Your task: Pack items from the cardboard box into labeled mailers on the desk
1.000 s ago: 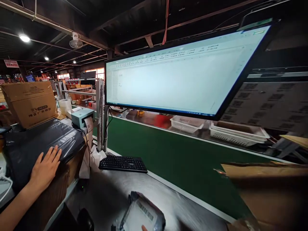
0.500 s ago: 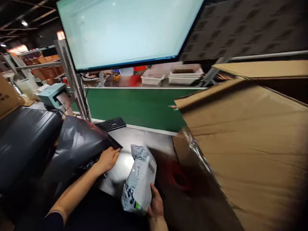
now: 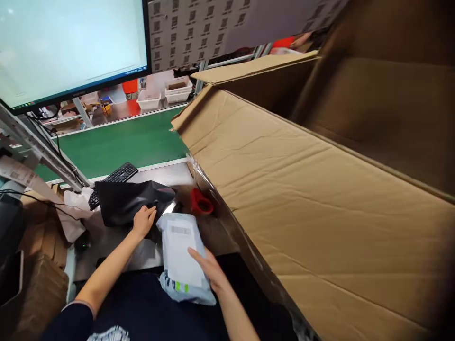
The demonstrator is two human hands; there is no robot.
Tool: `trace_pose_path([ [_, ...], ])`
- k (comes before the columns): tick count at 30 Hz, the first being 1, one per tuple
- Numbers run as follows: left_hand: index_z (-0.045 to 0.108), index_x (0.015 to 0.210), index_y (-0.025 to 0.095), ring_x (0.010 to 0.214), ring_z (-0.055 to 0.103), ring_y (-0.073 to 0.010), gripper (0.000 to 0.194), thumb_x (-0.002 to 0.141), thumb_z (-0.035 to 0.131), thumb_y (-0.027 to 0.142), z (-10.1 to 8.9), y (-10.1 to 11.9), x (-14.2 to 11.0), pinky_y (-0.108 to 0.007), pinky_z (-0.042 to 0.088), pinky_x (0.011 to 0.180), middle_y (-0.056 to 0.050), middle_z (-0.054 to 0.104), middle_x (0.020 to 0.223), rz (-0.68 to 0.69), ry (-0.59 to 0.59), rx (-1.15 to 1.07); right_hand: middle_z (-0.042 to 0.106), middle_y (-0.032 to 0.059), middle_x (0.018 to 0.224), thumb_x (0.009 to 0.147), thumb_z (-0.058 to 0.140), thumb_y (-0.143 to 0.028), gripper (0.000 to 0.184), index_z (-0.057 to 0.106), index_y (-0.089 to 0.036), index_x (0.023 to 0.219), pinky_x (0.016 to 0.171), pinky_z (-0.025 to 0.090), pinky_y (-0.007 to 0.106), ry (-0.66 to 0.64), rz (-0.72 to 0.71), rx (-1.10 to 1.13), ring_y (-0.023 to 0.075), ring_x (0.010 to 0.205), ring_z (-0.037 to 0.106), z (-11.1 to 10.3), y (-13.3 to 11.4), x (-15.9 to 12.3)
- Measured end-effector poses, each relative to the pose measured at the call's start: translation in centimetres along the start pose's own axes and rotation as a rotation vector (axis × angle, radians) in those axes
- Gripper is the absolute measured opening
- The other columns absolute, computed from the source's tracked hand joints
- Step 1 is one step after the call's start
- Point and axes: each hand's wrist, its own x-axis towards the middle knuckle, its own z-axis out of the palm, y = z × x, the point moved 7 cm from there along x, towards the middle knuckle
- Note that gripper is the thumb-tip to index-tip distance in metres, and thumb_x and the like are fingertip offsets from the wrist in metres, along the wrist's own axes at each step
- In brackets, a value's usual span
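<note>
White-and-grey plastic mailer sits at four o'clock from a glossy black plastic bag; the right hand lies on the mailer, the left hand on the bag; whether either clamps, cannot tell.

A big cardboard box stands like a wall by the right hand, but a hand could pass between it and the black bag.

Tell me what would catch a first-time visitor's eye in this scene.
A huge open cardboard box fills the right side. At lower centre, the right hand lies on a pale grey mailing bag, while the left hand touches a black plastic bag. A bright monitor glows at upper left.
</note>
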Motion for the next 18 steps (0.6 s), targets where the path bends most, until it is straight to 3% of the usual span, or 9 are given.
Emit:
trace_pose_path([
  [5, 0.069, 0.136, 0.025, 0.090, 0.069, -0.0172, 0.041, 0.105, 0.045, 0.037, 0.0, 0.3, -1.1, -0.028, 0.052, 0.086, -0.006, 0.071, 0.099, 0.107, -0.011, -0.103, 0.074, 0.0165, 0.121, 0.065, 0.088, -0.051, 0.069, 0.069, -0.013, 0.120, 0.106, 0.051, 0.056, -0.258, -0.123, -0.232, 0.0376, 0.114, 0.068, 3.8, -4.7, 2.8],
  [8, 0.075, 0.126, 0.019, 0.105, 0.071, -0.0210, 0.041, 0.104, 0.045, 0.036, -1.5, -0.8, -0.6, -0.031, 0.052, 0.098, -0.009, 0.078, 0.111, 0.055, 0.031, -0.289, 0.075, 0.0158, 0.118, 0.065, 0.087, -0.047, 0.065, 0.070, -0.011, 0.117, 0.103, 0.052, 0.052, -0.342, -0.188, -0.405, 0.0364, 0.112, 0.067, 4.9, -6.1, 4.4],
  [10, 0.076, 0.122, 0.016, 0.115, 0.070, -0.0243, 0.039, 0.101, 0.052, 0.039, -2.7, -2.2, 0.0, -0.034, 0.050, 0.103, -0.011, 0.077, 0.123, -0.056, 0.060, -0.348, 0.075, 0.0150, 0.116, 0.067, 0.087, -0.045, 0.062, 0.070, -0.011, 0.116, 0.101, 0.052, 0.050, -0.398, -0.204, -0.460, 0.0354, 0.111, 0.067, 5.7, -6.4, 5.1],
  [13, 0.073, 0.126, 0.015, 0.122, 0.067, -0.0302, 0.043, 0.089, 0.070, 0.038, -3.8, -3.8, 0.4, -0.038, 0.049, 0.105, -0.015, 0.073, 0.131, -0.186, 0.022, -0.243, 0.075, 0.0147, 0.115, 0.070, 0.085, -0.045, 0.062, 0.069, -0.009, 0.118, 0.099, 0.053, 0.048, -0.485, -0.166, -0.429, 0.0340, 0.108, 0.067, 7.0, -6.2, 6.1],
  [16, 0.078, 0.112, 0.017, 0.114, 0.070, -0.0315, 0.029, 0.089, 0.067, 0.032, -4.1, -4.9, 0.3, -0.041, 0.051, 0.099, -0.014, 0.078, 0.116, -0.253, -0.049, -0.107, 0.075, 0.0147, 0.115, 0.069, 0.085, -0.046, 0.064, 0.068, -0.009, 0.118, 0.098, 0.053, 0.048, -0.515, -0.144, -0.421, 0.0337, 0.107, 0.067, 7.9, -5.8, 6.9],
  [18, 0.080, 0.101, 0.018, 0.110, 0.071, -0.0291, 0.022, 0.089, 0.064, 0.029, -4.5, -5.7, 0.2, -0.039, 0.052, 0.097, -0.012, 0.078, 0.109, -0.282, -0.008, -0.089, 0.075, 0.0144, 0.114, 0.067, 0.086, -0.047, 0.063, 0.069, -0.010, 0.115, 0.097, 0.054, 0.048, -0.491, -0.145, -0.452, 0.0335, 0.106, 0.068, 8.1, -5.4, 7.4],
])
